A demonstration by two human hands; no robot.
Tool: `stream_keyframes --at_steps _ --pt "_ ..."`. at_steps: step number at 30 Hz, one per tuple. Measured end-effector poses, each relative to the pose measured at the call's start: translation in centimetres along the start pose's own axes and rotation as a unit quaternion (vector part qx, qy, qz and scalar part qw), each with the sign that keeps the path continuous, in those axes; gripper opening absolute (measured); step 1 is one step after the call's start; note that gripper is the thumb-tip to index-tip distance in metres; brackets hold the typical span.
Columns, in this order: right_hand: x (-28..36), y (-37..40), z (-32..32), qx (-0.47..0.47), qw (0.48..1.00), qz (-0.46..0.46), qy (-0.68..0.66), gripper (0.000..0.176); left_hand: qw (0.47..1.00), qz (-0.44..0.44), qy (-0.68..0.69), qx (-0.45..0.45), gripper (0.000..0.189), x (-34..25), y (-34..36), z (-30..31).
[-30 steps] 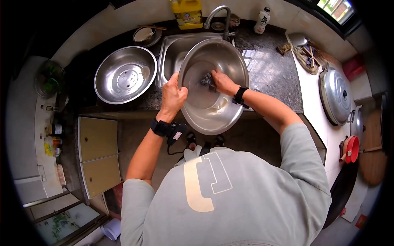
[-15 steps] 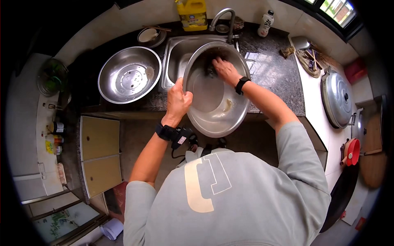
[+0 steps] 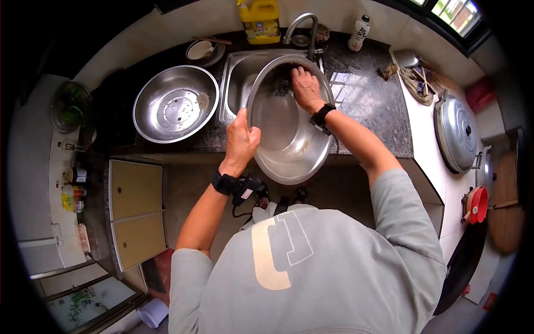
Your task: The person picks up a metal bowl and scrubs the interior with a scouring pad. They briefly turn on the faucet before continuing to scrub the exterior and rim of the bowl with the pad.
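A large stainless steel basin [image 3: 292,161] is tilted over the front of the sink, its lower end hanging past the counter edge. My left hand [image 3: 242,142] is closed round its left rim, thumb up. Inside the basin, near the far wall, my right hand [image 3: 307,89] presses down with its fingers curled and their tips hidden. A dark, mottled patch [image 3: 281,85] shows just left of those fingers; I cannot tell what the right hand holds. Cloudy water [image 3: 278,122] lies in the basin's bottom.
Left of the sink [image 3: 229,100] stands a second steel basin [image 3: 167,125]. Behind are a faucet [image 3: 315,36], a yellow jug [image 3: 261,25], stacked bowls [image 3: 201,50] and a white bottle [image 3: 359,34]. A lidded pot [image 3: 456,133] sits on the right counter.
My right hand has moved a little right and up along the basin's far wall. The dark patch now lies left of the fingers. My left hand keeps its hold on the rim.
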State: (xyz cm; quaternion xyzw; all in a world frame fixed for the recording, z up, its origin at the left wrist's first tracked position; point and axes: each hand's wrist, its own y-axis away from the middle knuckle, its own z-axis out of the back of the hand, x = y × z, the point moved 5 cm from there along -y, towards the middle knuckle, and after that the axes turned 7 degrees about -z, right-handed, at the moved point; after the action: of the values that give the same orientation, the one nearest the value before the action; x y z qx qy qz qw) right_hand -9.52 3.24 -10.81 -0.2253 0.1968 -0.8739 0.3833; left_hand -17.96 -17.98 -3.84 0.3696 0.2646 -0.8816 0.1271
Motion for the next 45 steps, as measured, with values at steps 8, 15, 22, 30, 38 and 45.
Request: stream_keyframes --at_steps 8,15,22,30,38,45 --pt "-0.3 15.5 -3.9 0.463 0.866 0.034 -0.187 0.029 0.999 -0.004 -0.034 -0.024 0.016 -0.7 -0.4 0.2" --pt "8.8 6.5 1.5 0.087 0.95 0.222 -0.2 0.02 0.999 -0.032 -0.011 -0.025 0.015 -0.9 -0.4 0.0" --pt "-2.8 3.9 -1.1 0.124 0.957 0.205 0.163 0.017 1.0 -0.013 -0.014 -0.011 0.011 -1.1 0.2 0.6" --pt "6.8 17.0 -0.7 0.385 0.836 -0.033 -0.39 0.038 0.999 0.02 -0.043 -0.016 0.025 0.9 0.6 0.4" --pt "-2.8 14.3 -3.1 0.273 0.961 0.029 -0.013 0.025 0.998 0.037 -0.055 0.006 0.026 1.2 0.7 0.8" --pt "1.3 13.4 -5.2 0.244 0.946 -0.041 -0.209 0.035 1.0 0.019 -0.006 -0.012 0.025 1.4 0.5 0.4"
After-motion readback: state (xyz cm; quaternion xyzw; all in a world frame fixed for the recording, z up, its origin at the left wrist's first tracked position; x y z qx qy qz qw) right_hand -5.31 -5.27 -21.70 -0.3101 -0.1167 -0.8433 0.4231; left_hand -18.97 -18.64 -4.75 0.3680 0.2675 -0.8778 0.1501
